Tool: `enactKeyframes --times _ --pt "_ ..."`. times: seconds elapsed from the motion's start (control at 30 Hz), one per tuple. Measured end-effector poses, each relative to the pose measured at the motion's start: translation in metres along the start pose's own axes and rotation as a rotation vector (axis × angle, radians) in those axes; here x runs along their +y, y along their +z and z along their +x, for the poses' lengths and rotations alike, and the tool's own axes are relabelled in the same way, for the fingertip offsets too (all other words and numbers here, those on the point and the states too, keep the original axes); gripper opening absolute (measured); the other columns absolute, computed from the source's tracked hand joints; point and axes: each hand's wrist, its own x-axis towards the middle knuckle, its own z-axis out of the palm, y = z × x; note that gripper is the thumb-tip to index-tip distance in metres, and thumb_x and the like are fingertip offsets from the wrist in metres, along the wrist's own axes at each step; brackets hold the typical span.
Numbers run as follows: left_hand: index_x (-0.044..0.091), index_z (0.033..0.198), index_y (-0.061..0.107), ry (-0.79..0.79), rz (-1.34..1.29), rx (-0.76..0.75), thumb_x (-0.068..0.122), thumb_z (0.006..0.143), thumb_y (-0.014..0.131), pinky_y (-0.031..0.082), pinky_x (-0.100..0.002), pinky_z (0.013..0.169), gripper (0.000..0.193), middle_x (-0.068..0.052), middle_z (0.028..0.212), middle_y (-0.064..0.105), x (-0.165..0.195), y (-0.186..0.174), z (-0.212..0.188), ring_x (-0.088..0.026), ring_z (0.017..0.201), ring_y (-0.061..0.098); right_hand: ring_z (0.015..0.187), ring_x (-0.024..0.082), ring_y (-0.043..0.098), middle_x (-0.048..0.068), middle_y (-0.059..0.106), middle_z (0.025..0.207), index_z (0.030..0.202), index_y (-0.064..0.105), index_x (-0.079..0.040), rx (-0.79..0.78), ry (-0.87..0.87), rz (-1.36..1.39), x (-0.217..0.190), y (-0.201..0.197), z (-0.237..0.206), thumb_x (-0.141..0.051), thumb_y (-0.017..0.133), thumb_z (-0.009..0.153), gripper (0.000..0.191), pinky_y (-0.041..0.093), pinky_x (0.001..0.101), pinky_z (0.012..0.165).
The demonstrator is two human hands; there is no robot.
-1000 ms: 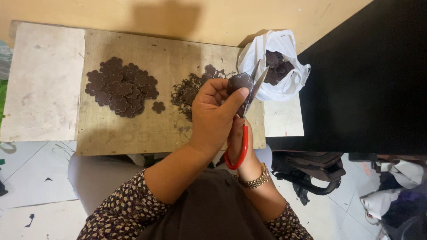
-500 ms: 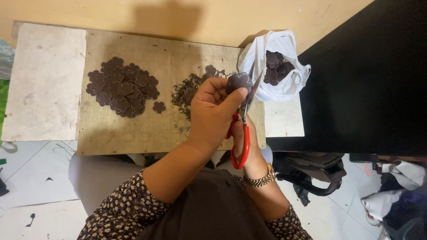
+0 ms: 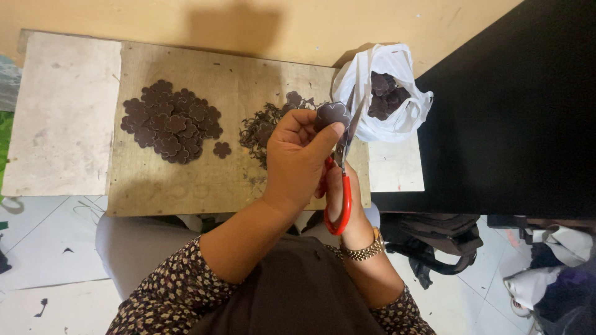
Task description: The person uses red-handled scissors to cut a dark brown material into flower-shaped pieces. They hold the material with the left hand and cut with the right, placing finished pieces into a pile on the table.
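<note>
My left hand [image 3: 301,158] pinches a dark brown flower-shaped piece [image 3: 332,116] between thumb and fingers, above the wooden board [image 3: 186,180]. My right hand [image 3: 347,205], mostly hidden behind the left, grips red-handled scissors [image 3: 341,186] whose blades reach up along the piece's right edge. A heap of finished flower-shaped pieces [image 3: 171,121] lies on the board's left half, one single piece [image 3: 221,149] beside it. A pile of dark offcuts [image 3: 264,127] sits just left of my left hand.
A white plastic bag [image 3: 388,93] holding more dark pieces rests at the board's right end. A pale slab [image 3: 59,111] lies left of the board. A black surface [image 3: 509,111] fills the right side. A dark bag [image 3: 434,245] and clothes lie on the tiled floor.
The scissor blades have closed against the piece's edge, and the piece has turned slightly in my left fingers. Both hands stay in the same place.
</note>
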Motion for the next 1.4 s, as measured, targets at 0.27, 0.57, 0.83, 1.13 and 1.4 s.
enactKeyframes --times 0.27,0.57,0.83,1.13,1.4 --pt "0.001 0.105 0.06 0.011 -0.021 0.011 0.002 0.092 0.075 0.047 -0.02 0.061 0.02 -0.002 0.085 0.065 -0.001 -0.004 0.004 -0.004 0.07 0.058 0.068 0.01 0.042 -0.003 0.043 0.081 0.113 0.055 -0.004 -0.017 0.032 0.122 -0.007 0.002 0.002 -0.053 0.05 0.105 0.05 0.036 0.0259 0.058" --pt "0.0 0.108 0.061 0.02 -0.05 -0.021 0.001 0.092 0.074 0.054 -0.022 0.076 0.02 -0.005 0.096 0.07 -0.003 -0.008 0.006 -0.007 0.085 0.065 0.066 0.009 0.041 -0.003 0.044 0.076 0.103 0.056 -0.007 -0.03 0.033 0.031 -0.01 0.001 0.001 -0.058 0.052 0.101 0.051 0.036 0.0247 0.057" --pt "-0.001 0.107 0.061 0.014 -0.05 -0.04 0.002 0.091 0.076 0.052 -0.022 0.074 0.023 -0.005 0.097 0.071 -0.01 -0.016 0.014 -0.008 0.085 0.065 0.065 0.009 0.041 -0.002 0.046 0.078 0.095 0.053 -0.009 -0.032 0.048 0.051 -0.007 0.001 0.002 -0.06 0.055 0.101 0.052 0.034 0.0244 0.055" --pt "-0.001 0.103 0.062 -0.017 -0.007 -0.038 0.001 0.091 0.076 0.048 -0.021 0.064 0.019 -0.003 0.088 0.069 -0.014 -0.021 0.019 -0.006 0.074 0.06 0.065 0.008 0.04 -0.002 0.044 0.078 0.094 0.053 -0.008 -0.034 0.096 0.09 0.0 -0.003 0.001 -0.057 0.059 0.1 0.05 0.034 0.0237 0.055" --pt "0.0 0.103 0.063 -0.066 0.063 -0.129 0.0 0.089 0.075 0.054 -0.022 0.074 0.019 -0.005 0.094 0.072 -0.006 -0.03 0.029 -0.007 0.083 0.066 0.067 0.01 0.043 -0.001 0.046 0.08 0.096 0.053 -0.008 -0.073 0.042 0.001 -0.002 -0.004 0.004 -0.06 0.052 0.102 0.052 0.037 0.0242 0.057"
